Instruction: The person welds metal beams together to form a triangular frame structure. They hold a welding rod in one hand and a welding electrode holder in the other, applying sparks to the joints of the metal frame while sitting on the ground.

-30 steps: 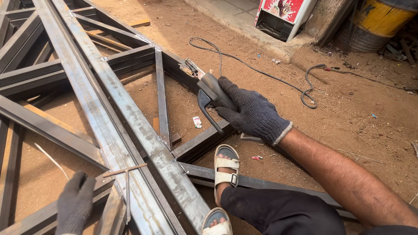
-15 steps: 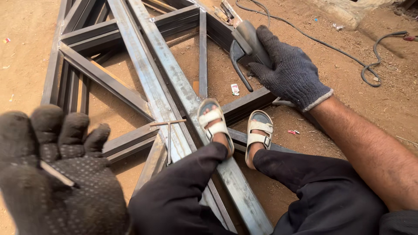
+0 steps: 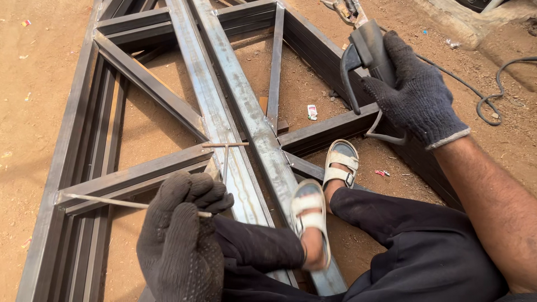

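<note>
My left hand (image 3: 182,235), in a dark knitted glove, pinches a thin welding rod (image 3: 112,201) that points left over the steel frame. My right hand (image 3: 417,100), also gloved, grips a black electrode holder (image 3: 366,50) with a wire loop hanging under it, held above the frame's right bar. The steel frame (image 3: 235,106) of long bars and diagonal braces lies flat on the dirt. Two loose rods form a small T (image 3: 225,146) on the central bars. My feet in white sandals (image 3: 324,184) rest on the frame.
A black cable (image 3: 492,95) runs across the dirt at the right. A small red and white scrap (image 3: 312,112) lies inside the frame. A tool (image 3: 344,8) lies at the top beside the frame. Bare soil surrounds everything.
My left hand has dropped from close to the camera down to the frame, holding the rod level. The right hand with the holder has stayed at the frame's right bar. The view has shifted.
</note>
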